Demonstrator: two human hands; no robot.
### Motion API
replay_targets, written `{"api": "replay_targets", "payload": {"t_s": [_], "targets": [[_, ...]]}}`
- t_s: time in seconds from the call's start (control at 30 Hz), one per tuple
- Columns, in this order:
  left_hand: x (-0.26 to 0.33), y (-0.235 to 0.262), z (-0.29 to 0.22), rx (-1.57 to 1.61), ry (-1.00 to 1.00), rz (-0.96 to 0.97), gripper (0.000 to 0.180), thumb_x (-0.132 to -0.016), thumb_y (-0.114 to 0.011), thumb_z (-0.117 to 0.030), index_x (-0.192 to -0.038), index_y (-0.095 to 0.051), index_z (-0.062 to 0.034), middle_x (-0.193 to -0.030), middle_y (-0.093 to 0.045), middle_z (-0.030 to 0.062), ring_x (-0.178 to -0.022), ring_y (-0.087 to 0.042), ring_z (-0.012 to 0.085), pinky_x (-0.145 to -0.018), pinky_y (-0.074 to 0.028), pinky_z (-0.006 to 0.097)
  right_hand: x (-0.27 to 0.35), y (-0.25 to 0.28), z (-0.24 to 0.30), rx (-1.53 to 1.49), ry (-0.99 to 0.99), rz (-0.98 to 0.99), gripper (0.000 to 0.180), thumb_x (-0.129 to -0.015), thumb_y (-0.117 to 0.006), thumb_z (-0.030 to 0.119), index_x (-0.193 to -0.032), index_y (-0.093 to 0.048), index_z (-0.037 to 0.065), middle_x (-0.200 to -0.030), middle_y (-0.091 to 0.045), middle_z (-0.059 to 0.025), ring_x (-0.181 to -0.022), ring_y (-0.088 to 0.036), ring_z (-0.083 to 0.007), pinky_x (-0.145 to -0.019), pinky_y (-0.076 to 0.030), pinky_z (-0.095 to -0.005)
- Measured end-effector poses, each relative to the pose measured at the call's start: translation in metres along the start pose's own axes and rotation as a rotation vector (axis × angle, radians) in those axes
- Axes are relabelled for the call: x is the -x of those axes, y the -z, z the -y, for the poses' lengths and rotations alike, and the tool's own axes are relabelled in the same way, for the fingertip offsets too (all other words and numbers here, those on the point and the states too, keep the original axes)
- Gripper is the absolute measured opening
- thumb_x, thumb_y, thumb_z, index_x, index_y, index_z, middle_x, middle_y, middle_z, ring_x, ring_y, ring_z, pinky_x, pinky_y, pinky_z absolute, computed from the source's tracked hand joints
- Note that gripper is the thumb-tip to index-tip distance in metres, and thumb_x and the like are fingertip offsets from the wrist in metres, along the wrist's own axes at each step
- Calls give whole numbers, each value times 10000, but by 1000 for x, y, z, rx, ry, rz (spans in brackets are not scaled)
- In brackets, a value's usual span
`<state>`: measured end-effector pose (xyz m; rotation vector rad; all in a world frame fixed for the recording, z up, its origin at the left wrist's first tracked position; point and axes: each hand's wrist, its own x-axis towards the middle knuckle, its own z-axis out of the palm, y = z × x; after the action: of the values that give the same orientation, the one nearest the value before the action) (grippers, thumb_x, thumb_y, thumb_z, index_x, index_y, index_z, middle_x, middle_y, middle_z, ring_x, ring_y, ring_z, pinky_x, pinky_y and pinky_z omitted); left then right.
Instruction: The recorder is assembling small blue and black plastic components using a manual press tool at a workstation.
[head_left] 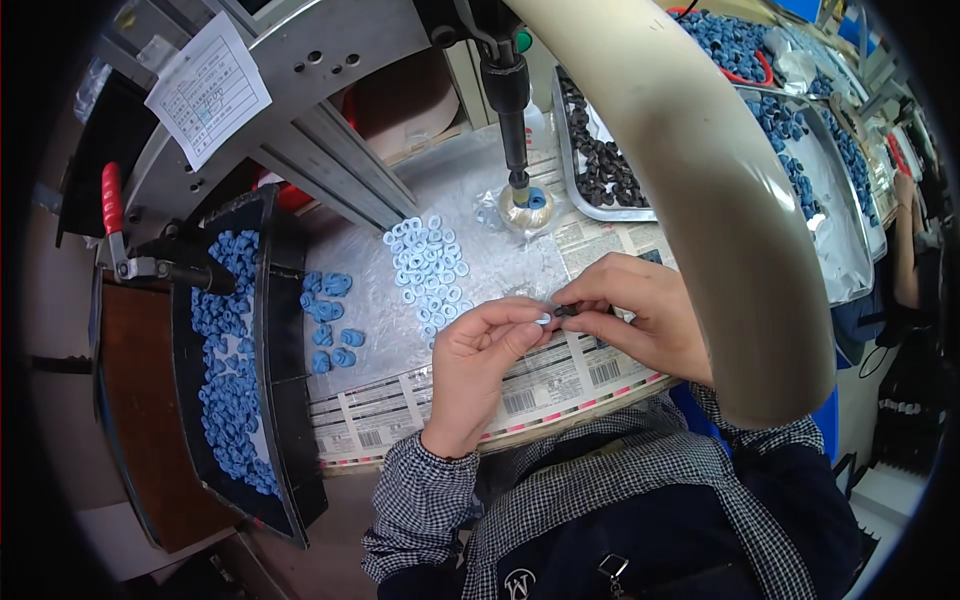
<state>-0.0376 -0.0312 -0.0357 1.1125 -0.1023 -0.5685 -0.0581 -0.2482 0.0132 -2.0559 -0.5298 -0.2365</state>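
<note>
Clearly, both grips are drawn in to a fingertip pinch. The left hand (480, 360) has thumb and forefinger nearly together, holding a small pale-blue ring (543, 319); the right hand (642, 312) pinches a small dark piece (566, 311) just beside it, and whether the two pieces touch is too small to tell. Both hands are above printed paper (520, 402) on the surface (520, 272). Loose pale-blue rings (432, 278) lie beyond the left hand, with darker blue pieces (322, 310) to their left, near a black bin (285, 420). Ahead, a vertical tool (508, 95) stands above a round holder (520, 217), near a metal tray (615, 213) of dark pieces.
</note>
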Motion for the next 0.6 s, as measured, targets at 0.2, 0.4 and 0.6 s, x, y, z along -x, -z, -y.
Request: {"api": "replay_targets", "payload": {"t_s": [0.2, 0.4, 0.6], "targets": [[5, 2, 9, -274, -229, 8, 340, -913, -645, 109, -1242, -589, 45, -1175, -684, 147, -1083, -689, 200, -961, -566, 305, 2, 0, -3, -20, -39, 19, 253, -824, -773, 74, -1064, -703, 34, -875, -669, -79, -751, -669, -222, -670, -538, -321], [0, -2, 1, -445, -304, 70, 422, -914, -633, 114, -1317, -536, 38, -1206, -678, 180, -1085, -691, 212, -961, -564, 310, 3, -3, -12, 117, 119, 67, 279, -760, -819, 58, -1023, -727, 46, -913, -695, -82, -811, -696, -235, -689, -563, -313], [0, -2, -1, -49, -96, 21, 498, -917, -624, 120, -1382, -473, 22, -1158, -686, 178, -1068, -694, 201, -943, -569, 290, 4, -7, -15, 191, 190, 50, 300, -740, -824, 76, -1025, -733, 57, -913, -681, -74, -787, -688, -242, -658, -560, -335]]}}
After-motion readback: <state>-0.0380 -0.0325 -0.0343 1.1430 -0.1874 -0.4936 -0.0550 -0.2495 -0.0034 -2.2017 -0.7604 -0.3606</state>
